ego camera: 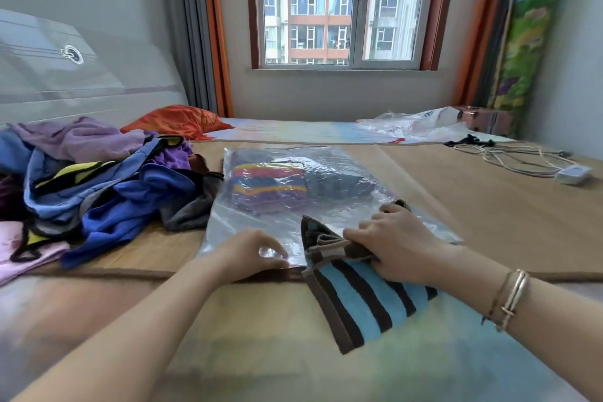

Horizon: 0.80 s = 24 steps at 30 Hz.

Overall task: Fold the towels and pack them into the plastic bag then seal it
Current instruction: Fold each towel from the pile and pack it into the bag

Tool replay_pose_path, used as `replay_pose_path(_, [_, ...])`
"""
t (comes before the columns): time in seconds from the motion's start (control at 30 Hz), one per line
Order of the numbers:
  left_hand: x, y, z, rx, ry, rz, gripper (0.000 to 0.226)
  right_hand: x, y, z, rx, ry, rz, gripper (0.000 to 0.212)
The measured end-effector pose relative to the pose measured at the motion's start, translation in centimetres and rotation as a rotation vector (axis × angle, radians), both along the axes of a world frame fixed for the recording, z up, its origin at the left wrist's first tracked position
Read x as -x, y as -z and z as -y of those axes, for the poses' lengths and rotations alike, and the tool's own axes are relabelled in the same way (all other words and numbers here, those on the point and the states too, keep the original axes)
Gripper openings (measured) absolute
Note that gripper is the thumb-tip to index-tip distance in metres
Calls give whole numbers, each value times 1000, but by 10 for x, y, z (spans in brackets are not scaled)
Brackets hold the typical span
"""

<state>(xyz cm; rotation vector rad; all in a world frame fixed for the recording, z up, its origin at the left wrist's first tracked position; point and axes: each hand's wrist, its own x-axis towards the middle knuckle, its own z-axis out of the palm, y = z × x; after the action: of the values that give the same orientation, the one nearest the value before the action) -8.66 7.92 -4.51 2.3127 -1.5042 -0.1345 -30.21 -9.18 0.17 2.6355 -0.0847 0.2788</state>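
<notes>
On the bed (489,206), across a tan woven mat, lay the clear plastic bag (293,206), its open mouth toward the person. Folded towels already sat deep inside it: a multicoloured striped towel (270,186) on the left and a darker one beside it, blurred by the film. The left hand (248,253) pinched the bag's near edge, fingers curled round the plastic and lifting it a little. The right hand (394,245) gripped the folded blue-and-brown striped towel (362,300), fingers closed over its leading end, which lay at the mouth of the bag while the rest trailed back on the bed outside.

To do this step well, I judged the left grip should hold the upper film high and taut so the mouth gaped, while the right slid the towel in flat, leading with the folded edge and keeping the layers pressed together so they did not splay. It looked best steered into the free space near the front, touching the towels already packed, and clear of the closing strip so that nothing would foul the seal.

A heap of unfolded towels (98,179), blue, purple and yellow, sprawled just beside the bag on the left, one grey piece touching its edge; it could snag the bag if that shifted. Farther off lay an orange cloth (176,121), a crumpled thin plastic bag (414,124), and a cable with a white adapter (574,173), all well apart from the work.
</notes>
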Motion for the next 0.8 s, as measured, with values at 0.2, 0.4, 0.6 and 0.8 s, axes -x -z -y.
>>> replay_pose_path(0.2, [-7,19,-7,123,61,-49,20,-20,26,-6,-93,48,203,28])
replay_pose_path(0.4, [-20,21,-13,104,70,-91,30,-22,32,-6,-139,54,358,22])
replay_pose_path(0.6, [-21,20,-16,98,100,-126,27,-11,29,-17,-86,-2,400,23])
replay_pose_path(0.8, [-21,23,-28,0,50,11,46,-4,30,-21,-68,-3,435,21])
